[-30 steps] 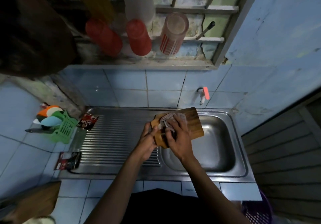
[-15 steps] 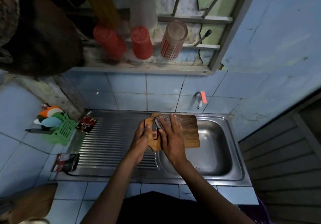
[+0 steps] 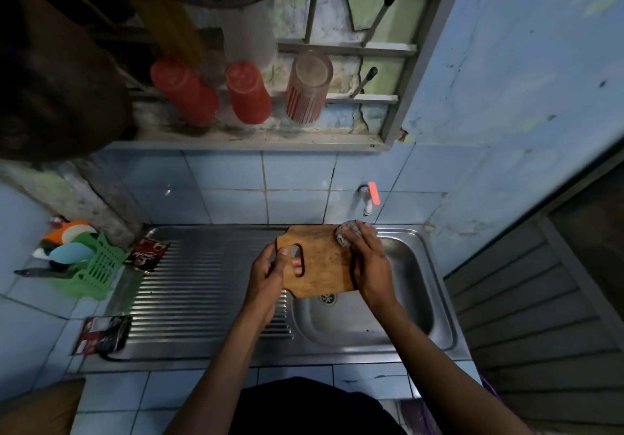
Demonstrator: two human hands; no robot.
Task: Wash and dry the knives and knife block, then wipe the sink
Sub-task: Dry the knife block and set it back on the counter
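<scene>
left hand (image 3: 270,271) is gripping the wooden board (image 3: 320,259) through its slot over the sink (image 3: 422,299); right hand (image 3: 369,266) is pressing a scrubber (image 3: 349,233) on it.

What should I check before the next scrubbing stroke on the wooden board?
1. Left hand grips the wooden board at its handle slot, fingers through it: ok.
2. Right hand presses the scrub pad on the board's far corner: ok.
3. Board held over the sink basin: ok.
4. Drain unblocked: ok.
5. Tap running: no stream visible, not ok if rinsing is next.
6. Soap on the pad: cannot tell.
</scene>
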